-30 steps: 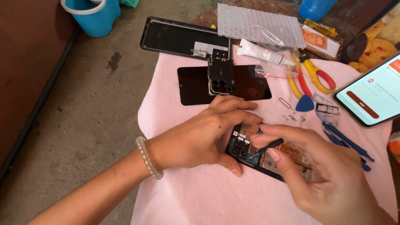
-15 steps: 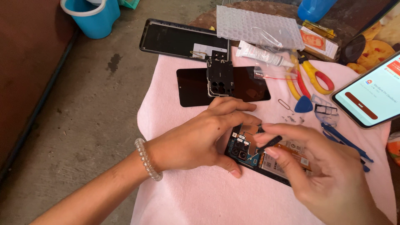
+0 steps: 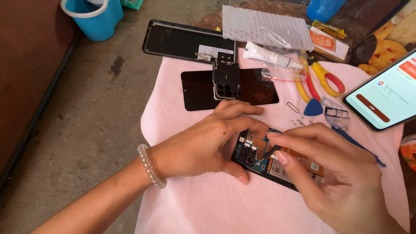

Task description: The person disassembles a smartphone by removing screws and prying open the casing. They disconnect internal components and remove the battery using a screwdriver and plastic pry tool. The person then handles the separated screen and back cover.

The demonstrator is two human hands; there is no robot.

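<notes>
Opened phone (image 3: 264,162), one, lies lower centre on your pink cloth (image 3: 208,203); your left hand (image 3: 203,145) clamps it, right hand (image 3: 329,173) pinches a black tool (image 3: 271,151). Two dark panels lie above; concrete floor left.

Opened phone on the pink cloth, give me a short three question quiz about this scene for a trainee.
1. True or false: the left hand steadies the opened phone at its camera end.
2. What lies on the loose dark screen panel? A) scissors B) a black inner cover plate C) a glue tube
3. Fill in: the right hand pinches a thin dark ____ over the phone's board.

Key
1. True: its fingers and thumb bracket that end.
2. B: the black inner cover plate lies across the panel.
3. Tool; the thin dark tool points at the board, its kind unclear.
</notes>
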